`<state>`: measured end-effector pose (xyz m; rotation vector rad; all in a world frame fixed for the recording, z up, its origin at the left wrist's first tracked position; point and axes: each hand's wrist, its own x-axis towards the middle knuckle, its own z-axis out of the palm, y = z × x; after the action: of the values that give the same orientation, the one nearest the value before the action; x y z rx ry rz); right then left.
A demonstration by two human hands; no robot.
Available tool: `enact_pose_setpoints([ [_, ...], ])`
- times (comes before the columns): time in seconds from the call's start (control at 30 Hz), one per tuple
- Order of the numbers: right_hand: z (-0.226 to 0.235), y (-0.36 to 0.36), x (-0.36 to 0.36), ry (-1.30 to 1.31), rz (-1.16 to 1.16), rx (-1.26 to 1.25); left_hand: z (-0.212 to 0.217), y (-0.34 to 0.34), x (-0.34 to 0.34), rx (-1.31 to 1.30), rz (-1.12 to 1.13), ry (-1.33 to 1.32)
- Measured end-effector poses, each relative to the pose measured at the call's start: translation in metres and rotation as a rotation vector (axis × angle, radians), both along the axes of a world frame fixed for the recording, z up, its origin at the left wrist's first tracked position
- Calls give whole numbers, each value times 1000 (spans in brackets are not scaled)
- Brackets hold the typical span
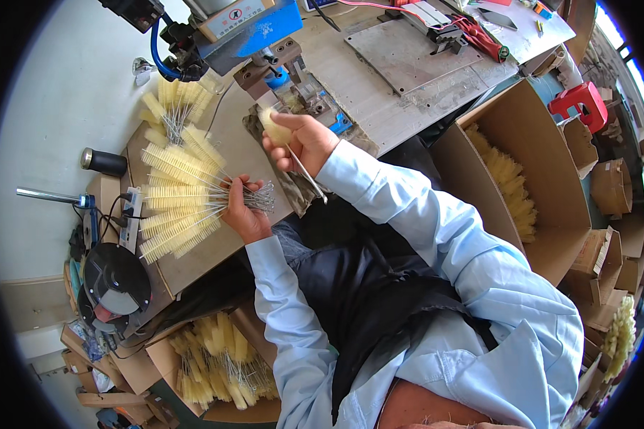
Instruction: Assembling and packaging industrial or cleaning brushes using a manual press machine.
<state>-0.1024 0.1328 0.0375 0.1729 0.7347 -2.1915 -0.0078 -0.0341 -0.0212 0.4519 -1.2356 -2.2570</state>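
Observation:
My left hand (246, 211) is closed around the wire handles of a fanned bunch of bottle brushes (179, 207). Their pale yellow bristle heads spread to the left over the bench, and the looped wire ends stick out right of my fingers. Higher and to the right, my right hand (302, 141) grips a single bottle brush (300, 169) by its bristle end. Its metal stem points down and right, away from the bunch. Just beyond this hand stands a bench press (247, 36) with a blue head and a metal fixture (304, 96) beneath it.
More brushes (179, 100) lie at the back left of the bench (386, 107). Cardboard boxes holding brushes stand at the right (551, 179) and lower left (157, 357). A black cylinder (104, 161) and a power strip (131, 214) sit at the left edge. A metal plate (408, 53) lies behind.

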Motion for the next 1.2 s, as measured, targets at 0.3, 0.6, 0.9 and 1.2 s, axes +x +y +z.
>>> enact_pose_setpoints([
  [0.3, -9, 0, 47, 276, -81, 320, 2, -3, 5, -13, 21, -35],
  [0.6, -20, 59, 23, 446, -352, 539, 6, -3, 5, 16, -23, -21],
  [0.9, -13, 63, -1, 521, -299, 606, 7, 2, 3, -2, -13, -34],
  [1.2, -10, 63, -9, 355, -282, 451, 4, 0, 2, 1, -19, -31],
])
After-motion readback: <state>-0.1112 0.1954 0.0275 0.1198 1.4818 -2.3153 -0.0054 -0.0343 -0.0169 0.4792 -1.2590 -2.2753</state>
